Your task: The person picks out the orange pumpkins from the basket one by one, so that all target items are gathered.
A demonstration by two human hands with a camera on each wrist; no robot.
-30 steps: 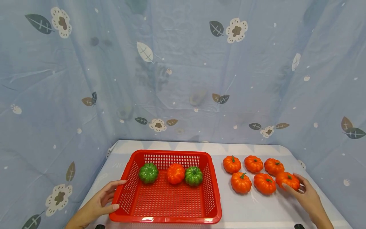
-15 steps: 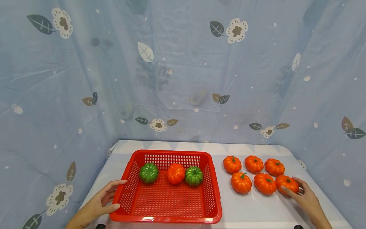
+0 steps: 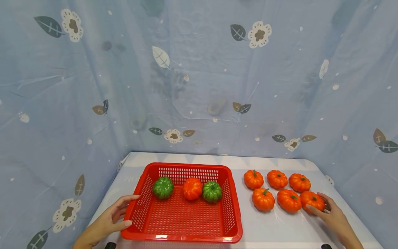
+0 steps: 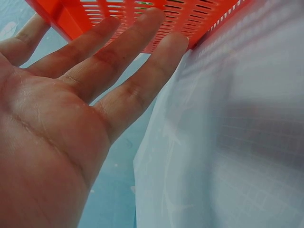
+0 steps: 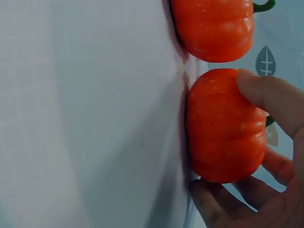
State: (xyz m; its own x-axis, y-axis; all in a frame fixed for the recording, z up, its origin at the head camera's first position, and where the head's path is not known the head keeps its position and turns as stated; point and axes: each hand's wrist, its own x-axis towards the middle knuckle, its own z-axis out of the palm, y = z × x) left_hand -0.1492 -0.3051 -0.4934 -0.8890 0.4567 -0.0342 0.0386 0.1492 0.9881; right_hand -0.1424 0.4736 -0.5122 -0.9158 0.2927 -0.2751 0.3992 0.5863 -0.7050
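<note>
My left hand (image 3: 112, 218) touches the left side of a red plastic basket (image 3: 181, 238), its thumb by the rim. In the left wrist view its fingers (image 4: 135, 90) are nearly straight against the slotted wall. At the right end of the front row, my right hand (image 3: 335, 217) holds a small orange pumpkin (image 3: 312, 201). The right wrist view shows the thumb on this pumpkin's (image 5: 225, 128) upper side and the fingers curled around its far side and underneath. The pumpkin sits at the table surface, close beside another orange pumpkin (image 3: 289, 200).
Inside the basket are a green pumpkin (image 3: 163, 187), an orange pumpkin (image 3: 192, 188) and a second green pumpkin (image 3: 212, 191). Several more orange pumpkins stand in two rows on the white table (image 3: 267, 230). A patterned blue curtain (image 3: 211, 86) surrounds the table.
My right hand has brought its pumpkin slightly down and left, into line with the front row. The left hand stays at the basket. The head view has shifted a little.
</note>
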